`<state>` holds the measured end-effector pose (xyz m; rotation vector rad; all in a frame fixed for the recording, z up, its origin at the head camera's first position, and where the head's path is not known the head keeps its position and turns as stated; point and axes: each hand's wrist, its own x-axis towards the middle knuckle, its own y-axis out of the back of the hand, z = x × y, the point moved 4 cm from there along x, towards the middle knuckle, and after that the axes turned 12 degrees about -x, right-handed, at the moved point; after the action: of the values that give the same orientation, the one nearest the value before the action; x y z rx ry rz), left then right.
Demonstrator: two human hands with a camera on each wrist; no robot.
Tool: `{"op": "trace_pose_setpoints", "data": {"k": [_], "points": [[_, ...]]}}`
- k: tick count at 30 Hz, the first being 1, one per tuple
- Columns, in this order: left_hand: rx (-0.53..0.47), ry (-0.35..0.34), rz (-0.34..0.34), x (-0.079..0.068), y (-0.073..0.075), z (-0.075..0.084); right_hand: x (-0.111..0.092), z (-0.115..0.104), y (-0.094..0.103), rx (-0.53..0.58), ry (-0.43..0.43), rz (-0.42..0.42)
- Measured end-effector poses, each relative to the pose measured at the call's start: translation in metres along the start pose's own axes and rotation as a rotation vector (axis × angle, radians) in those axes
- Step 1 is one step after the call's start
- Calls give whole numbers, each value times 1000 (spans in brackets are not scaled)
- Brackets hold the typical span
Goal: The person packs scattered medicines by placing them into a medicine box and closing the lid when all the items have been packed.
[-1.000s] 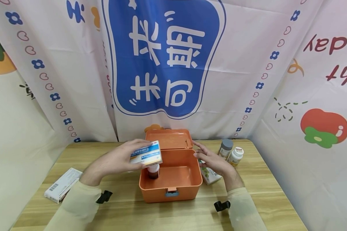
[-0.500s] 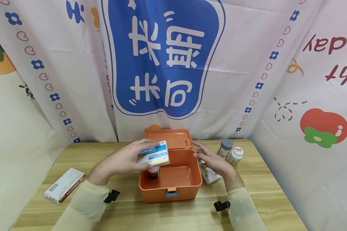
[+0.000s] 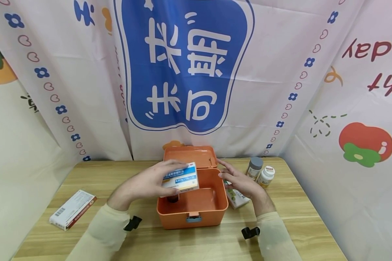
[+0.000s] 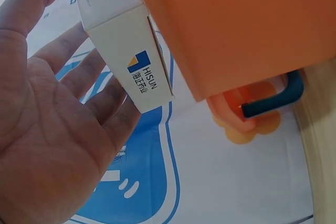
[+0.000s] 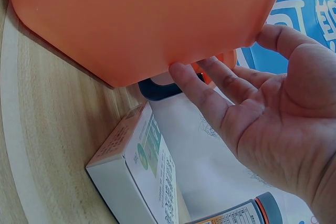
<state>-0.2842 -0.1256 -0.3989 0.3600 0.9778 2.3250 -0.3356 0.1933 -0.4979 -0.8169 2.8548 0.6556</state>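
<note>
My left hand (image 3: 147, 183) grips a white and blue medicine box (image 3: 184, 178), thumb on its near edge and fingers along the far one. It holds the medicine box over the left part of an open orange storage box (image 3: 209, 220). A dark bottle (image 3: 173, 199) stands inside at the left, mostly hidden under the medicine box. The left wrist view shows the printed end (image 4: 134, 66) of the medicine box beside the orange wall. My right hand (image 3: 240, 182) rests fingertips at the storage box's right side, thumb at the rim, fingers (image 5: 202, 90) fairly straight.
The storage box's lid (image 3: 189, 156) is tipped back toward the curtain. Right of the box lie a white and green medicine box (image 3: 237, 199), a grey-capped bottle (image 3: 255, 165) and a white-capped bottle (image 3: 266, 176). A white and red medicine box (image 3: 72, 209) lies at the left.
My left hand has moved right with the medicine box, from the storage box's left edge to over its opening, covering more of the dark bottle. The right hand has stayed put.
</note>
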Motion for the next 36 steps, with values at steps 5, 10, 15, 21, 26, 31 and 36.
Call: {"op": "trace_pose_setpoints", "data": {"k": [5, 10, 15, 21, 26, 31, 36], "points": [[-14, -3, -13, 1, -4, 1, 0, 0, 0, 2, -10, 1], [-7, -4, -15, 2, -9, 1, -1, 0, 0, -6, -10, -1], [9, 6, -31, 2, -15, 0, -1, 1, 1, -13, -9, -1], [0, 18, -62, 3, -22, -1, -1, 1, 1, -13, -4, -4], [-1, 35, -86, 3, -27, -2, -1, 1, 0, -10, -2, -4], [-5, 29, -105, 3, -31, -2, -1, 1, 0, -8, -3, -5], [-10, 23, -127, 3, -34, -3, -1, 1, 0, -10, -6, -2]]}}
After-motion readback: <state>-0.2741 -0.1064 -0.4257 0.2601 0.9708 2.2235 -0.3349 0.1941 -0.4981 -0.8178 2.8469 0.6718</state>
